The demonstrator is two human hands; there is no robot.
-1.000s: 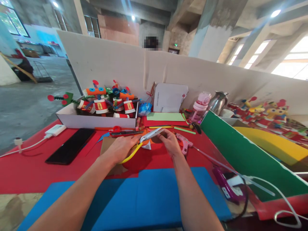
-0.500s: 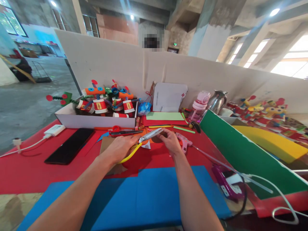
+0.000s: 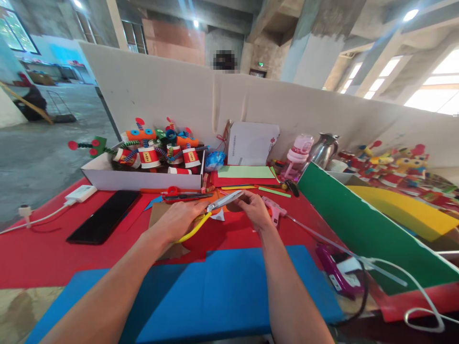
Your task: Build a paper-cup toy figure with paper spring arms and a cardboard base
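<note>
Left hand (image 3: 181,217) grips scissors (image 3: 223,201); box (image 3: 147,181) holds cups (image 3: 149,158).

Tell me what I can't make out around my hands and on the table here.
All in the head view:
Scissors: part of the handle, hidden by the left hand.
Whatever the right hand may be pinching: masked by its own fingers and the scissors.
Brown card: partly covered by the left hand.
White panel: print too small to read.
Green box: cut off by the right edge.
</note>
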